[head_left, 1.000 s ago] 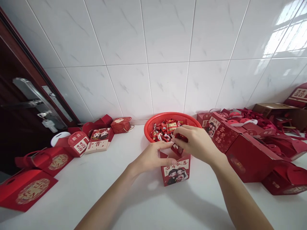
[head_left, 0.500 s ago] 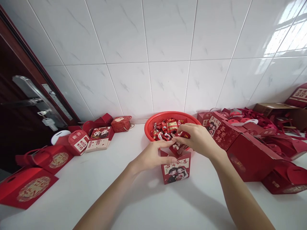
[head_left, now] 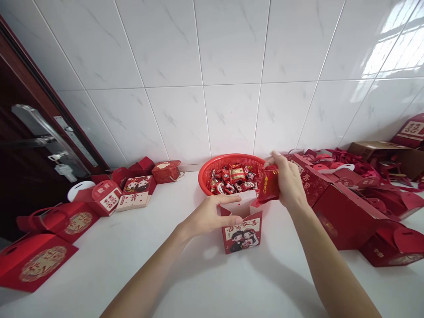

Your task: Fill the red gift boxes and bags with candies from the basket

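Observation:
An open-topped red box (head_left: pixel 242 237) with a cartoon couple on its front stands upright on the white surface. My left hand (head_left: pixel 212 216) grips its left side, thumb across the front and fingers along the back edge. To the upper right of the box, my right hand (head_left: pixel 288 180) is closed on a shiny red packet (head_left: pixel 270 183) with yellow lettering. The packet hangs beside the rim of a red basket (head_left: pixel 204 170), which holds several wrapped candies (head_left: pixel 237 174). The inside bottom of the box is hidden.
Several red gift boxes (head_left: pixel 42 260) line the left side, near a dark door (head_left: pixel 13 145) with a metal handle. More red boxes (head_left: pixel 344 216) and a brown carton (head_left: pixel 374 149) are at the right. A tiled wall (head_left: pixel 232 115) rises behind.
My right hand has moved from above the box to its right and turned, and the red packet now shows yellow lettering. My left hand stays on the box. The view has shifted slightly.

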{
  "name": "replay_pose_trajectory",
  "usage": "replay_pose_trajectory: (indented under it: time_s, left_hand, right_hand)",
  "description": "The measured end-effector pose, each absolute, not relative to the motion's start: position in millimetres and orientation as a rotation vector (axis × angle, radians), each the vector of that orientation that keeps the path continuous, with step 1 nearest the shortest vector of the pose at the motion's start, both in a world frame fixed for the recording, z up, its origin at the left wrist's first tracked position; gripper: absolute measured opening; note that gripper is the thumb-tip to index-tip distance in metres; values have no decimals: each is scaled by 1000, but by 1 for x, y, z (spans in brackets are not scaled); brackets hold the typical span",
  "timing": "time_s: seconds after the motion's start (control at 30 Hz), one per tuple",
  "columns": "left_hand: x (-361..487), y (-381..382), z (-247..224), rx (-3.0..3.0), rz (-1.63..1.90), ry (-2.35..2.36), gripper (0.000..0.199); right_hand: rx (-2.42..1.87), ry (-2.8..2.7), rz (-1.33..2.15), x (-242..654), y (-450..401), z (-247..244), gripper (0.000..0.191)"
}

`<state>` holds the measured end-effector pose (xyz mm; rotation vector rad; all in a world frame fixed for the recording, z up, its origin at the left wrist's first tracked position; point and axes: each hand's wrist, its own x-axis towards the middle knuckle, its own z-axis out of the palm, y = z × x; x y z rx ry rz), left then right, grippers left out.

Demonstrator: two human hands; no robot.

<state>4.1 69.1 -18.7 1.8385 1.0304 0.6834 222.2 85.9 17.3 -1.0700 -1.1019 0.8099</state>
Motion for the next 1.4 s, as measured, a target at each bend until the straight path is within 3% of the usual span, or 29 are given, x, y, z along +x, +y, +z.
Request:
replay_pose_trajectory:
  time_s: [0.17, 0.5, 0.73, 0.93, 1.17, 1.4]
  left_hand:
    - [4, 72, -22, 1818, 717, 1049, 69]
    - [-7, 82, -15, 1820, 771, 1045, 65]
    - [-15, 86, -13, 1853, 672, 811, 39]
    - [-18, 91, -18, 1908, 650, 781, 48]
    - [-18, 90, -16, 1976, 585, 847, 72]
    - [-18, 91, -17, 1979, 553, 838, 83]
  right_hand:
    - [-787, -859, 1175, 228, 93, 19, 15]
    - [-620, -1333, 1202, 225, 83, 15, 26]
    - [-645, -1716, 1179, 212, 82, 8, 18]
    - [-686, -2198, 909, 209, 75, 9, 17]
    - [-712, -2346, 806, 217, 73, 14, 18]
    - [-752, -2459, 785, 218, 67, 22, 18]
